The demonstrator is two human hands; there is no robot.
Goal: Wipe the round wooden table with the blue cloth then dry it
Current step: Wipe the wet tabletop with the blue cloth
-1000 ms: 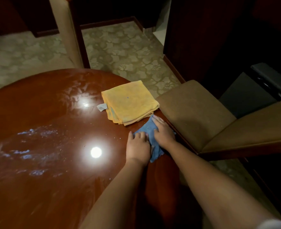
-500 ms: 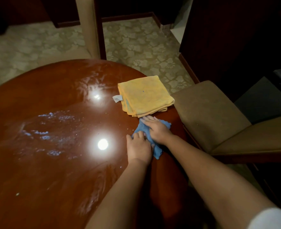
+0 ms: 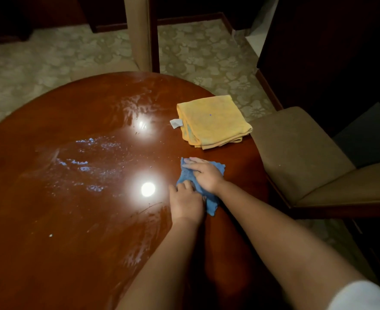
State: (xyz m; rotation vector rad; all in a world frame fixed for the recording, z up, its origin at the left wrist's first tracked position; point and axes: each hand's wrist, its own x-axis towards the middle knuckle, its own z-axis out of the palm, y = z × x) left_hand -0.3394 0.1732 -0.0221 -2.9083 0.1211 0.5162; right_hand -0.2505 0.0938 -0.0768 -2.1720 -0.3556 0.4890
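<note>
The blue cloth (image 3: 201, 184) lies crumpled on the right part of the round table (image 3: 72, 198), a little nearer than the folded yellow cloth (image 3: 213, 121). The right hand (image 3: 204, 173) lies flat on top of it, fingers straight and pointing left, pressing it to the wood. The left hand (image 3: 185, 202) rests beside it with fingertips touching the cloth's near-left edge, fingers relaxed, clasping nothing. Wet streaks and two lamp reflections show on the tabletop. A padded chair (image 3: 300, 153) stands at the right.

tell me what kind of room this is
Probably a dining room in a home or hotel: a round wooden table, padded chairs drawn up to it, and flower-patterned carpet.
</note>
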